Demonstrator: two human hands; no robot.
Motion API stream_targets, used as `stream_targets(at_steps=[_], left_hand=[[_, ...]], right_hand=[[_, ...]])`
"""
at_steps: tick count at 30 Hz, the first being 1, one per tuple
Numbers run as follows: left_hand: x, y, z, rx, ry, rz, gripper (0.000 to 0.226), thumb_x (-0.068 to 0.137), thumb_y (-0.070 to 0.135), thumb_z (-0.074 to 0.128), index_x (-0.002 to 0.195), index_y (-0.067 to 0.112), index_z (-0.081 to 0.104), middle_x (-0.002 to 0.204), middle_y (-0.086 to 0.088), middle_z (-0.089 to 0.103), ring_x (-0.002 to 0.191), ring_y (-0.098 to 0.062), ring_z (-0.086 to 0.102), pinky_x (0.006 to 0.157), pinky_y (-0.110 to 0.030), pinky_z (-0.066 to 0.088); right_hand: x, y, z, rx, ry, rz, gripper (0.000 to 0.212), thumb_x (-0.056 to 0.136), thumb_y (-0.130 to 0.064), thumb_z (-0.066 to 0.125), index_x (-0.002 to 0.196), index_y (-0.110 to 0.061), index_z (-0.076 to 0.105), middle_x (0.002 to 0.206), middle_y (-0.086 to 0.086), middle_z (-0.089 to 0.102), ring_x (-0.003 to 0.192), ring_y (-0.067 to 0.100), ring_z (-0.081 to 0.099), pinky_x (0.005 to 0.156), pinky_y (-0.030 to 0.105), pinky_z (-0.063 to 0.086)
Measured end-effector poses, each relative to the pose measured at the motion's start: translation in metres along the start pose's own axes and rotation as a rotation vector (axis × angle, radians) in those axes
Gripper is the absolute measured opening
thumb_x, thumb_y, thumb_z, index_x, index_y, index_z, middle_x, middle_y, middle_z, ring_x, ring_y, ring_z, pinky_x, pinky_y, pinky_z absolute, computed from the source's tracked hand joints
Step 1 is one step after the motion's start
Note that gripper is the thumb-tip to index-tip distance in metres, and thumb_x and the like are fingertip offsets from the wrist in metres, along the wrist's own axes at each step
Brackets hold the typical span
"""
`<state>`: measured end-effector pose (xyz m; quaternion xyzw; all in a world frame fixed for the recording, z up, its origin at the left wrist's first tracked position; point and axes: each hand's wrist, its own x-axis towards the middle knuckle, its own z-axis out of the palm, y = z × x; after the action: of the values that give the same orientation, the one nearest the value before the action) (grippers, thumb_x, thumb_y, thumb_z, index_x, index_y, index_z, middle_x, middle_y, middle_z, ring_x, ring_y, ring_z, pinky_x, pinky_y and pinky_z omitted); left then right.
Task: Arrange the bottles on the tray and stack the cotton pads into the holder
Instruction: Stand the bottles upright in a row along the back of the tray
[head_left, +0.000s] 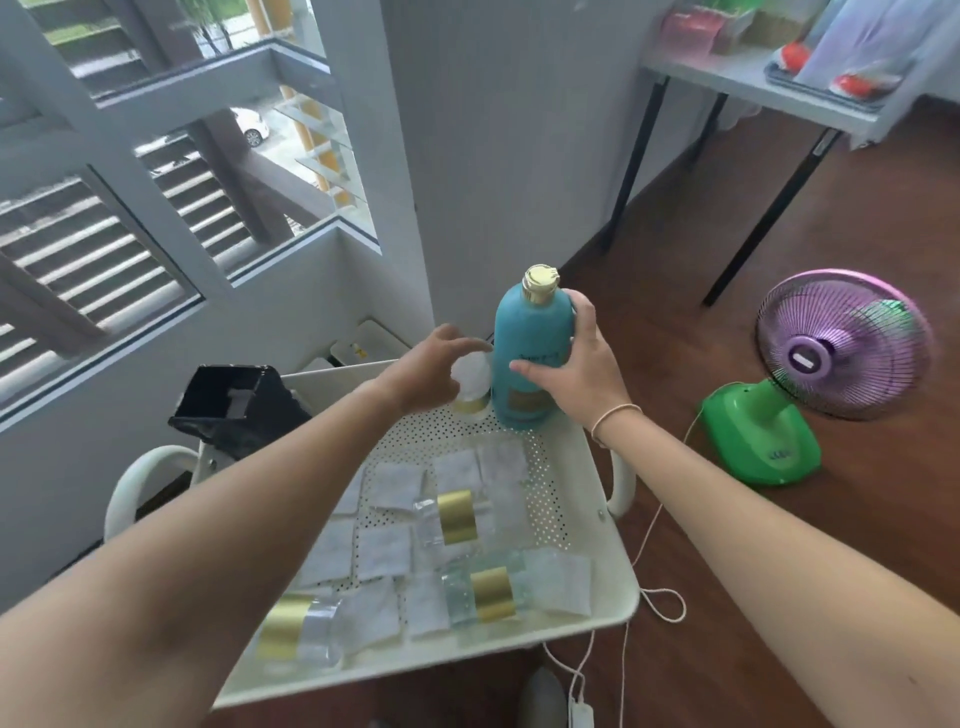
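Barely begun: right hand clasps the upright teal gold-capped plastic bottle, left hand's grip unclear; nearer, clear gold-banded bottles and square white cotton pads lie scattered.

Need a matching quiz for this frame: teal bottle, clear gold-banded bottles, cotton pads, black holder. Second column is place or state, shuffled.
Things
1. teal bottle
2. clear bottles
3. cotton pads
4. black holder

Place or state
a. lying on their sides on the tray
b. upright, gripped by the right hand
c. spread flat across the tray
d. at the tray's far left corner

Pairs: 1-b, 2-a, 3-c, 4-d
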<state>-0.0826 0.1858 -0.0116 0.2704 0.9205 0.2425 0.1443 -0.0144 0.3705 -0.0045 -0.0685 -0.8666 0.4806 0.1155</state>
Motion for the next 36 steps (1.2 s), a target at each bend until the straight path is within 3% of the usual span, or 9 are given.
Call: stream_targets(at_steps=[5, 11, 15, 18, 20, 22, 28, 31, 36], left_hand=[[0.001, -0.002, 0.002, -0.082, 0.077, -0.038, 0.058, 0.078, 0.014, 0.068, 0.131, 0.021, 0.045, 0.132, -0.007, 0.046, 0.108, -0.022, 0.051, 0.098, -0.032, 0.041], [-0.015, -0.003, 0.01, -0.151, 0.111, -0.042, 0.065, 0.081, 0.014, 0.064, 0.138, 0.024, 0.035, 0.138, -0.008, 0.039, 0.118, -0.023, 0.046, 0.104, -0.038, 0.04], [-0.046, -0.014, 0.01, -0.172, 0.133, -0.069, 0.065, 0.081, 0.019, 0.065, 0.138, 0.025, 0.034, 0.138, -0.009, 0.04, 0.118, -0.022, 0.046, 0.103, -0.037, 0.041], [-0.078, -0.028, 0.006, -0.163, 0.103, -0.097, 0.061, 0.083, 0.025, 0.063, 0.137, 0.028, 0.035, 0.138, -0.006, 0.042, 0.111, -0.014, 0.046, 0.098, -0.032, 0.044], [-0.103, -0.039, 0.003, -0.156, 0.082, -0.114, 0.056, 0.083, 0.029, 0.062, 0.135, 0.03, 0.038, 0.135, -0.004, 0.045, 0.105, -0.011, 0.048, 0.093, -0.027, 0.045], [-0.129, -0.052, 0.0, -0.137, 0.049, -0.139, 0.052, 0.084, 0.03, 0.061, 0.132, 0.032, 0.042, 0.132, -0.002, 0.049, 0.103, -0.011, 0.05, 0.089, -0.024, 0.045], [-0.199, -0.096, -0.016, -0.059, -0.221, -0.324, 0.044, 0.084, 0.021, 0.059, 0.125, 0.033, 0.05, 0.125, 0.001, 0.057, 0.097, -0.008, 0.055, 0.086, -0.022, 0.042], [-0.223, -0.108, -0.019, -0.015, -0.43, -0.449, 0.052, 0.08, 0.019, 0.06, 0.126, 0.037, 0.046, 0.128, 0.006, 0.053, 0.101, -0.007, 0.05, 0.09, -0.021, 0.04], [-0.239, -0.114, -0.015, 0.054, -0.554, -0.539, 0.07, 0.074, 0.016, 0.068, 0.134, 0.036, 0.038, 0.136, 0.004, 0.046, 0.118, -0.015, 0.047, 0.096, -0.024, 0.038]], right_hand=[[0.002, -0.007, 0.004, 0.0, 0.022, 0.0, 0.085, 0.066, -0.028, 0.079, 0.129, -0.027, 0.023, 0.127, 0.004, 0.047, 0.106, 0.022, 0.049, 0.086, 0.04, 0.05], [-0.011, -0.009, 0.004, -0.032, 0.035, -0.003, 0.097, 0.069, -0.024, 0.077, 0.141, -0.024, 0.011, 0.143, 0.008, 0.03, 0.127, 0.023, 0.036, 0.099, 0.032, 0.036], [-0.049, -0.009, 0.008, -0.032, 0.108, -0.136, 0.078, 0.073, -0.02, 0.072, 0.137, -0.017, 0.026, 0.133, 0.011, 0.037, 0.122, 0.024, 0.042, 0.1, 0.039, 0.044], [-0.08, -0.001, 0.016, -0.095, -0.165, -0.159, 0.059, 0.078, -0.02, 0.068, 0.13, -0.016, 0.04, 0.127, 0.008, 0.047, 0.113, 0.02, 0.048, 0.098, 0.044, 0.046], [-0.092, 0.008, 0.024, -0.201, -0.449, -0.063, 0.059, 0.08, -0.026, 0.066, 0.132, -0.018, 0.038, 0.134, 0.006, 0.043, 0.125, 0.02, 0.041, 0.109, 0.038, 0.034], [-0.097, 0.016, 0.029, -0.258, -0.595, 0.07, 0.062, 0.08, -0.03, 0.065, 0.134, -0.02, 0.035, 0.141, 0.006, 0.038, 0.131, 0.02, 0.034, 0.111, 0.035, 0.027], [-0.095, 0.024, 0.041, -0.381, -0.714, 0.167, 0.061, 0.078, -0.027, 0.066, 0.132, -0.019, 0.039, 0.141, 0.008, 0.039, 0.128, 0.023, 0.038, 0.106, 0.033, 0.032], [-0.094, 0.023, 0.044, -0.383, -0.699, 0.165, 0.059, 0.075, -0.026, 0.07, 0.128, -0.021, 0.044, 0.136, 0.007, 0.044, 0.12, 0.022, 0.044, 0.099, 0.033, 0.038], [-0.084, 0.007, 0.042, -0.331, -0.726, 0.078, 0.054, 0.072, -0.025, 0.073, 0.12, -0.026, 0.048, 0.124, 0.004, 0.048, 0.1, 0.018, 0.05, 0.085, 0.027, 0.043]])
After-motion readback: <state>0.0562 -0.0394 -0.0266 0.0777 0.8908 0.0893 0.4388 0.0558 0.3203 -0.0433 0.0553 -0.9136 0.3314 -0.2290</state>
